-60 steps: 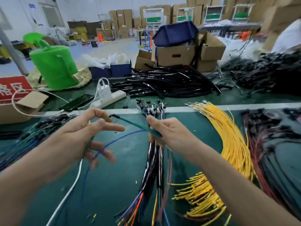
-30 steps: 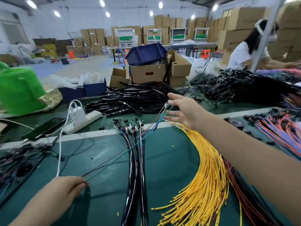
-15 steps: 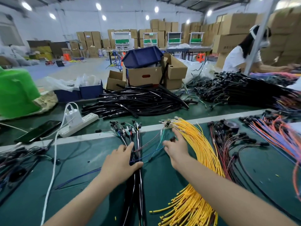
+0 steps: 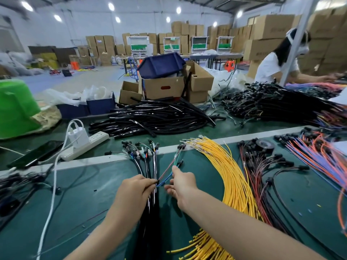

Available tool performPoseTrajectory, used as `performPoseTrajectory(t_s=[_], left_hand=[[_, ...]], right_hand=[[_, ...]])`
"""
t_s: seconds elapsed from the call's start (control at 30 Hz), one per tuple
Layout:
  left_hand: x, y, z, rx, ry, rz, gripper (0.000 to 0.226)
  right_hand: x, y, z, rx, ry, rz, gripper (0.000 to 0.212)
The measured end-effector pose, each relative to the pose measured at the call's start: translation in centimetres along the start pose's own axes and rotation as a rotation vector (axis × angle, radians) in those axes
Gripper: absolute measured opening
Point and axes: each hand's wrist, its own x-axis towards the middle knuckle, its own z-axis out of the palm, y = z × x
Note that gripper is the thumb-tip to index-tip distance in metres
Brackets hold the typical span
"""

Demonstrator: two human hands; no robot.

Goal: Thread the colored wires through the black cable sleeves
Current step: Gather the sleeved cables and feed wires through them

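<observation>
A bundle of black sleeved cables (image 4: 150, 166) lies lengthwise on the green mat, connector ends pointing away from me. My left hand (image 4: 134, 192) grips the bundle near its middle, fingers curled round the sleeves. Thin red, green and blue wires (image 4: 170, 170) run from the sleeve mouth at my left fingertips up to small black connectors (image 4: 181, 147). My right hand (image 4: 181, 182) pinches these wires just right of the left hand. A heap of bare black sleeves (image 4: 154, 119) lies beyond the white strip.
Yellow wires (image 4: 231, 177) fan out right of my hands, then dark red leads (image 4: 262, 166), a tape roll (image 4: 264, 145) and orange-blue wires (image 4: 319, 152). A power strip (image 4: 84, 145), phone (image 4: 35, 154) and white cord (image 4: 50, 203) lie left. A person (image 4: 277, 64) works at the far right.
My left hand has gone from resting on the bundle to gripping it. My right hand has moved left from the yellow wires and now pinches the thin coloured wires, drawn taut.
</observation>
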Motion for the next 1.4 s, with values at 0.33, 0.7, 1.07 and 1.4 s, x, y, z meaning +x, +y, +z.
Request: performPoseTrajectory(t_s=[0.33,0.7,1.07,1.4], left_hand=[[-1.6,1.5,-1.5,-0.188,0.058,-0.02,0.022],[-6.0,-2.5,-6.5,-0.712,-0.706,-0.213,0.029],[-2.3,2.4,2.8,-0.914,-0.128,-0.3,0.026],[-1.8,1.0,4.0,-1.314,-0.08,-0.395,0.023]], right_hand=[[-1.5,-4.2,-2.3,-0.054,-0.336,-0.098,0.025],[-1.7,-12.2,-4.9,-0.204,-0.424,-0.261,0.019],[5.3,-8.3,-9.5,-0.647,0.093,-0.406,0.008],[5.7,-7.0,-15.4,-1.168,0.281,-0.382,0.016]])
